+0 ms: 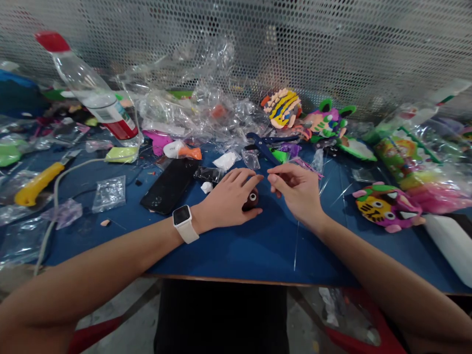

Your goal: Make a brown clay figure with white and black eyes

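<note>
The left hand point(230, 199) is closed around a round, brown, clay-like piece with white eye point(251, 202), probably to steady it; whether the right hand point(301, 192) pinches anything, I cannot tell.

Bottle point(93, 92) and wrappers point(173, 110) look glossy, clear plastic.

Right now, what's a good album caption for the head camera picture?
Over a blue tabletop, the left hand cups a brown clay-like lump with a white-ringed eye, the right hand alongside.
</note>
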Demonstrator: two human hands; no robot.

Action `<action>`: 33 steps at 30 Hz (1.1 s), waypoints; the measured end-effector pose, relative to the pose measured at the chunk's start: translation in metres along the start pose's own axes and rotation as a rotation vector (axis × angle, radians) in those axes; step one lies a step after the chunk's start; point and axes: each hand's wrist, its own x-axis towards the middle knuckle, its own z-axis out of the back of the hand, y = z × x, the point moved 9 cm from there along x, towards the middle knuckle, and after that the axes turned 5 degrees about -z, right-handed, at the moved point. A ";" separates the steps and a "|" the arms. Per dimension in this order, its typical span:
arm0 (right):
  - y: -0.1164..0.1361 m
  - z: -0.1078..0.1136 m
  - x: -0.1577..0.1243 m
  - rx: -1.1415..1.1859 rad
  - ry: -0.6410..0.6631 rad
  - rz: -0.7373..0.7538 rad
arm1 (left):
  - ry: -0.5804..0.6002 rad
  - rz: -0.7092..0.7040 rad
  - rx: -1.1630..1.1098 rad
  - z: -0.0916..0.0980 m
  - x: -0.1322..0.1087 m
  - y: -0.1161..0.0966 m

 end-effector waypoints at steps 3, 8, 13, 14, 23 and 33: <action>0.001 0.000 -0.001 -0.050 0.015 0.019 | -0.103 0.021 -0.087 0.015 -0.002 0.001; -0.006 -0.014 -0.003 -0.046 0.158 -0.059 | -0.253 -0.022 -0.150 0.039 -0.007 0.002; -0.004 -0.022 -0.006 -0.047 0.210 -0.078 | -0.253 -0.050 -0.132 0.037 -0.007 0.003; -0.004 -0.022 -0.007 -0.046 0.206 -0.071 | -0.257 -0.055 -0.123 0.036 -0.007 0.002; -0.012 -0.020 -0.011 0.060 0.168 -0.074 | -0.287 -0.081 -0.101 0.040 -0.007 -0.003; -0.007 -0.027 -0.011 0.096 0.224 -0.093 | -0.335 -0.153 -0.075 0.047 -0.008 -0.009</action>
